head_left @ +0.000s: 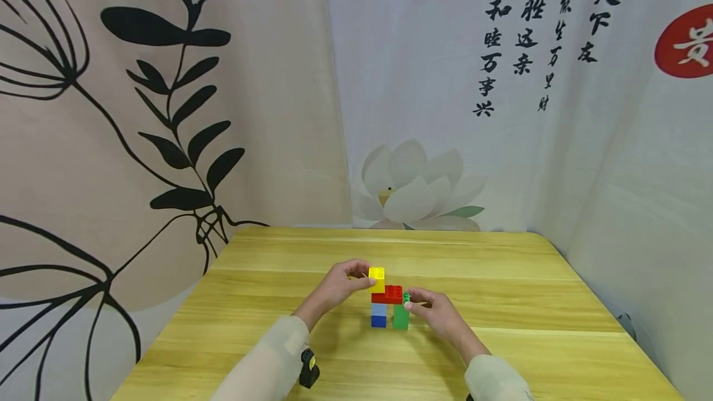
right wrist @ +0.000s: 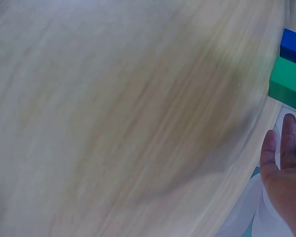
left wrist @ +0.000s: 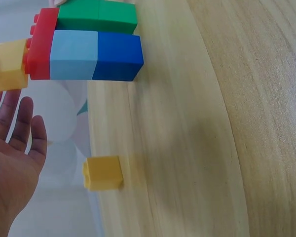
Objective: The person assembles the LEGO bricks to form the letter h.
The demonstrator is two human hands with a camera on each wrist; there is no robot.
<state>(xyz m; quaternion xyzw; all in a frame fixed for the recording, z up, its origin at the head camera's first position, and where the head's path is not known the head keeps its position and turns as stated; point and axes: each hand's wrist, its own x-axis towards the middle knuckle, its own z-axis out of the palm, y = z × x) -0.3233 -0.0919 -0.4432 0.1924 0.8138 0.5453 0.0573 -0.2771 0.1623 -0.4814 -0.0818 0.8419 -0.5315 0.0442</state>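
Right hand [head_left: 442, 316] is pinching the green column [head_left: 400, 317] between thumb and fingers. Blue block [head_left: 379, 322] is standing just beside it, light blue block [head_left: 379, 309] stacked on top; red block [head_left: 387, 295] is bridging both columns. Left hand [head_left: 337, 288] is gripping a yellow block [head_left: 377, 278] atop red; can't tell if seated. Base is looking done; that yellow and maybe the loose spare [left wrist: 106, 173] are remaining. Wood-grain bench [head_left: 501, 277] is backing onto printed cloth [head_left: 284, 110].

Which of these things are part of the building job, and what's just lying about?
In the job:
yellow block in left hand
red block
light blue block
dark blue block
green blocks, touched by right hand

Seemingly just lying about:
second yellow block, apart, possibly for later
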